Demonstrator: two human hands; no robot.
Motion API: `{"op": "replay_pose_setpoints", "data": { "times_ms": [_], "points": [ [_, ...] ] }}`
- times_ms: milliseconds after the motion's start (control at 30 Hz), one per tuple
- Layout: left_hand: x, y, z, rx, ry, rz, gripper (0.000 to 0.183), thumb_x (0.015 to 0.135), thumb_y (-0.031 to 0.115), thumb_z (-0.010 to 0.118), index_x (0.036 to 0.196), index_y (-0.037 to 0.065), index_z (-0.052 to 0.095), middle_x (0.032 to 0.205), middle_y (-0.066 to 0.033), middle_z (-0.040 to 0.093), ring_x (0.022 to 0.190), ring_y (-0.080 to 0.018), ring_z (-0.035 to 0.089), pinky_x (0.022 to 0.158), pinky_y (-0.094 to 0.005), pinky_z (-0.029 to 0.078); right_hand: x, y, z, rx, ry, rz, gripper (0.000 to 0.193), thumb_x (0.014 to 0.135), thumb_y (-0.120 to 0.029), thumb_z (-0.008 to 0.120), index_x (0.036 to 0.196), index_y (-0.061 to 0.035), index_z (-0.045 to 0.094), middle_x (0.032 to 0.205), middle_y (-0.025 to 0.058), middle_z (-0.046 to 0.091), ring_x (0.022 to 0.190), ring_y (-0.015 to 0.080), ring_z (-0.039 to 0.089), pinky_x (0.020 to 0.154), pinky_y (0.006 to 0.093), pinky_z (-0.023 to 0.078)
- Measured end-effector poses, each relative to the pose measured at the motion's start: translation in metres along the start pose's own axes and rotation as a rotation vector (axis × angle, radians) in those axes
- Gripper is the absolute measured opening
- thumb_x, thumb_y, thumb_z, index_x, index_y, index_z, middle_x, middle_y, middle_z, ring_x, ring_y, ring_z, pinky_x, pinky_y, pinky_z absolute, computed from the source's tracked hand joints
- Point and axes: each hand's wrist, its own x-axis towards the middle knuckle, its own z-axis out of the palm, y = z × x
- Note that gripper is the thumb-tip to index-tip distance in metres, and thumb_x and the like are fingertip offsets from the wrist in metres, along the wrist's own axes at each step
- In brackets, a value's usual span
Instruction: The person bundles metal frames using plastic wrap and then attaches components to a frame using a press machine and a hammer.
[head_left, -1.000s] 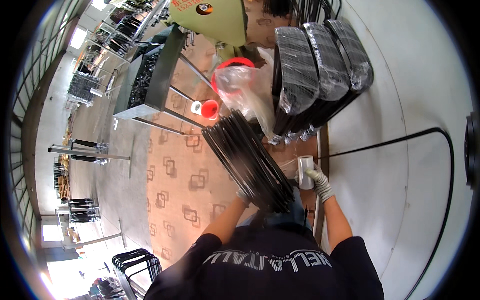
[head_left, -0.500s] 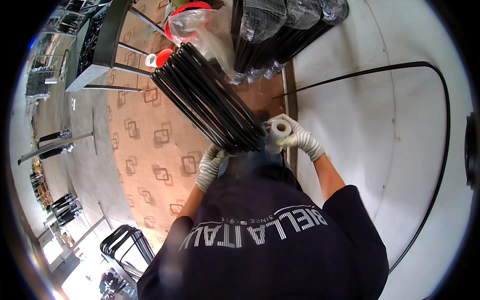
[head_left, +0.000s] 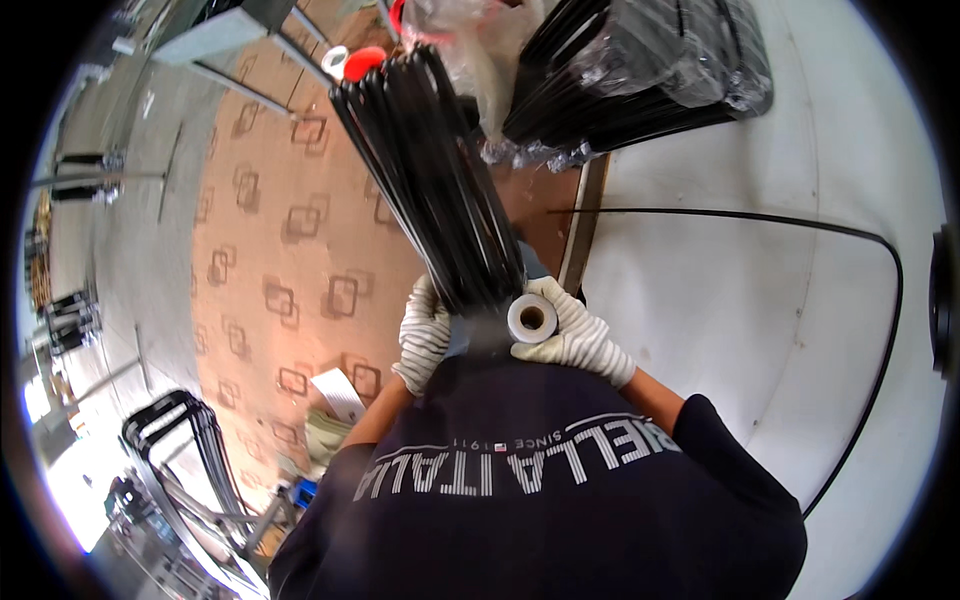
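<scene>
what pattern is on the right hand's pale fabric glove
The pale fabric glove has thin grey stripes, clearest in the head view.

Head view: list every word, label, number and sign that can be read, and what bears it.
Shirt: readable pale capitals, plus a smaller line with digits, upside down in this view; wording not copied.
Roll: no print seen.
Black bundle: no print seen.
Background: too small or blurred to tell.

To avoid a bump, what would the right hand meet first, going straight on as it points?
Probably the bundle of black tubes, just past the roll the right hand holds; depth is unclear.
</scene>
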Motion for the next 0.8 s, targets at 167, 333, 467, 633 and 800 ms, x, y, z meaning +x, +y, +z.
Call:
{"op": "replay_pose_setpoints", "data": {
  "times_ms": [167,333,467,633,800],
  "points": [
    [-0.039,0.001,0.003,-0.493,0.128,0.101,0.010,0.085,0.006,0.057,0.095,0.007,0.055,0.089,-0.0002,0.059,0.082,-0.0103,0.054,0.075,-0.0243,0.045,-0.003,-0.024,0.012,-0.510,0.026,-0.201,0.053,0.054,-0.021,0.079,0.097,-0.0045,0.053,0.089,0.0119,0.051,0.081,0.0289,0.053,0.075,0.0350,0.046],
    [-0.053,0.022,0.022,-0.514,0.190,0.102,0.008,0.084,-0.001,0.053,0.087,0.007,0.054,0.094,-0.0008,0.053,0.085,-0.0085,0.048,0.081,-0.0236,0.041,0.001,-0.043,0.025,-0.329,-0.064,-0.019,0.048,0.059,-0.016,0.076,0.097,-0.0054,0.049,0.085,0.0062,0.053,0.080,0.0174,0.055,0.071,0.0312,0.047],
    [-0.050,0.046,0.023,-0.448,0.161,0.179,0.007,0.084,0.007,0.056,0.090,0.003,0.055,0.093,-0.0010,0.055,0.079,-0.0086,0.048,0.074,-0.0241,0.041,0.003,-0.056,0.026,-0.099,-0.045,0.172,0.042,0.063,-0.009,0.072,0.096,-0.0072,0.045,0.084,0.0037,0.053,0.081,0.0121,0.052,0.073,0.0276,0.046],
    [-0.064,0.055,0.012,-0.351,-0.170,0.350,0.093,0.056,0.039,0.080,0.127,0.004,0.032,0.130,-0.0121,0.034,0.122,-0.0259,0.036,0.101,-0.0361,0.032,0.001,-0.039,0.017,-0.097,-0.028,0.187,0.052,0.063,-0.014,0.077,0.101,-0.0072,0.042,0.091,0.0051,0.053,0.086,0.0138,0.052,0.076,0.0299,0.045],
    [-0.071,0.063,0.010,-0.025,-0.227,0.208,0.124,0.043,0.040,0.087,0.133,-0.002,0.014,0.136,-0.0248,0.019,0.127,-0.0382,0.026,0.104,-0.0406,0.028,0.012,-0.037,0.015,-0.427,0.002,0.287,0.060,0.059,-0.026,0.080,0.100,-0.0060,0.042,0.089,0.0096,0.056,0.083,0.0173,0.056,0.073,0.0317,0.047]
  ]
}}
